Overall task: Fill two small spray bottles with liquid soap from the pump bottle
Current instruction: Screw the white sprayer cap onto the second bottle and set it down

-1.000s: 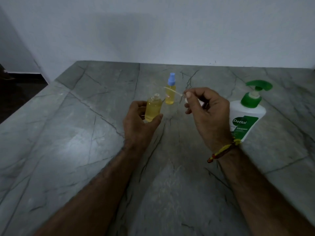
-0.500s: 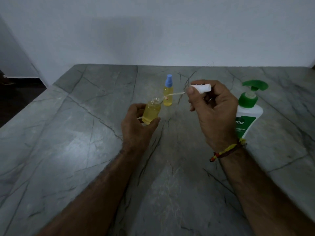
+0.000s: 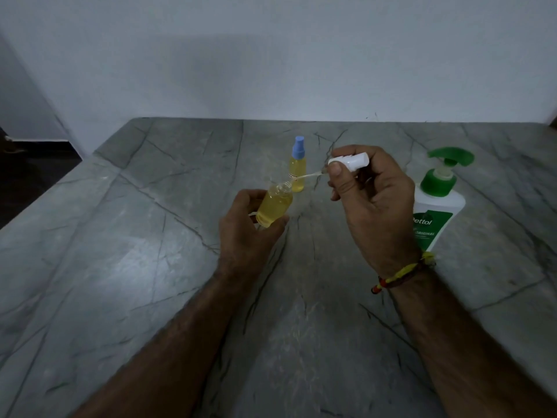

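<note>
Left hand (image 3: pixel 245 233) was wrapped around the open bottle (image 3: pixel 275 205), tilted toward the right and full of yellow soap, held just above the counter (image 3: pixel 126 267). Right hand (image 3: pixel 376 203) pinched the white sprayer (image 3: pixel 349 160), its thin tube (image 3: pixel 307 176) pointing at the bottle's mouth, tip just beside the rim. Couldn't tell if it was actually inside. Second bottle (image 3: pixel 298 173) with the blue cap stood upright behind them, and the pump bottle (image 3: pixel 437 206) sat off to the right, partly behind the right hand.
</note>
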